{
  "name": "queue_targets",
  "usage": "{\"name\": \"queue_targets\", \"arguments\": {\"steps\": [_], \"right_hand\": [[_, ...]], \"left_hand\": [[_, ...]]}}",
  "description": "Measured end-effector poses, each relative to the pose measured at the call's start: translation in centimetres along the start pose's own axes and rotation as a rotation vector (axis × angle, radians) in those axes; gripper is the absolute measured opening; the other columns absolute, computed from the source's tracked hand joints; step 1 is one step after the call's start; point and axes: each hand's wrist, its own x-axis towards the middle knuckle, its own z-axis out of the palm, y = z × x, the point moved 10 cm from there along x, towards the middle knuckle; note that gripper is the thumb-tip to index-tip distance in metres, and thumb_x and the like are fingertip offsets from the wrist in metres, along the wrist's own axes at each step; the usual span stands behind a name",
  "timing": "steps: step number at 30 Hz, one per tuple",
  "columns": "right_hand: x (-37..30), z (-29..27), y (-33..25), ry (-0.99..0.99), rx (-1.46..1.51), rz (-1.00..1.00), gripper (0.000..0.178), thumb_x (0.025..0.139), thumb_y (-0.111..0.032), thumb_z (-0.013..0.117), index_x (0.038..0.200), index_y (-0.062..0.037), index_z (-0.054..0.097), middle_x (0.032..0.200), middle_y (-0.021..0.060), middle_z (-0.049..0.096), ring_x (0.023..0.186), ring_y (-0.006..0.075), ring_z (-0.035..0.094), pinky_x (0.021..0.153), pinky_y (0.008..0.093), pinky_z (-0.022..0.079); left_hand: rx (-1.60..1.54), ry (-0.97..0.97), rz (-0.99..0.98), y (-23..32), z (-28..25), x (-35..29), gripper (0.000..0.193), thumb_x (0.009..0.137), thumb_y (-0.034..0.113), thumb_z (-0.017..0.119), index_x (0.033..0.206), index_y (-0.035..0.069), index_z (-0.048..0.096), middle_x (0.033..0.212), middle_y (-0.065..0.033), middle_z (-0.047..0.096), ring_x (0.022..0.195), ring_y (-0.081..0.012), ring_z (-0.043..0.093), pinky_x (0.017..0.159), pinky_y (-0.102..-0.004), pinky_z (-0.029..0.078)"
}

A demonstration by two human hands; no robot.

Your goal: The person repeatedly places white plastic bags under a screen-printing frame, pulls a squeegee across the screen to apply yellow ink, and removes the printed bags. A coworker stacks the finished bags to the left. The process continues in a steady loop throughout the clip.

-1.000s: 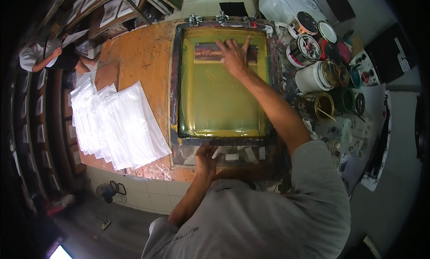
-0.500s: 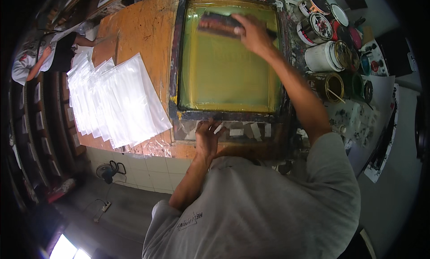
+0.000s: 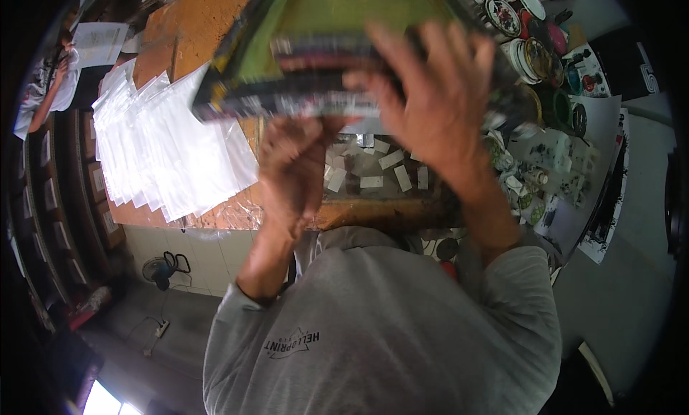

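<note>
A screen printing frame [image 3: 244, 105] with yellow-green mesh [image 3: 359, 10] is tilted, its near edge raised off the table. My left hand [image 3: 293, 160], blurred, grips that near edge from below; its fingertips are partly hidden. A dark squeegee [image 3: 316, 50] lies on the mesh along the near side of the frame. Over its right part is my right hand [image 3: 438, 103], fingers spread and smeared by motion, the thumb close to the squeegee. Beneath the raised edge, several small pale strips [image 3: 371, 182] show on the board.
White translucent plastic bags [image 3: 172, 142] lie fanned on the wooden table [image 3: 215, 27] at left. Paint tubs [image 3: 527, 60] crowd the right side, with stained sheets [image 3: 552, 157] below. A person [image 3: 54, 88] is at the far left. A small fan [image 3: 161, 268] stands on the floor.
The frame's near edge has come up and toward me. The squeegee has moved to the near side, and my right hand has spread its fingers. My left hand has risen with the frame.
</note>
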Motion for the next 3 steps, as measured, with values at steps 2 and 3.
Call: {"name": "queue_targets", "arguments": {"steps": [2,3], "right_hand": [[4.4,-3.0,0.4,0.171,-0.116,-0.140,0.037,0.103,-0.047,0.055,0.119,-0.0144,0.062,0.078,0.0042,0.052,0.074,0.0152,0.048,0.071,0.0406,0.047],[4.3,-2.2,0.7,0.159,-0.108,-0.136,0.037,0.103,-0.047,0.055,0.119,-0.0144,0.062,0.078,0.0042,0.052,0.074,0.0152,0.048,0.071,0.0406,0.047]], "left_hand": [[0.058,-0.262,0.123,2.6,3.0,3.3,0.021,0.088,0.011,0.066,0.106,0.001,0.072,0.109,-0.0164,0.075,0.105,-0.0389,0.072,0.111,-0.0588,0.045],[0.105,-0.379,0.170,3.2,4.0,5.5,0.024,0.089,0.012,0.065,0.110,0.002,0.073,0.114,-0.0176,0.075,0.109,-0.0409,0.071,0.113,-0.0598,0.044]]}}
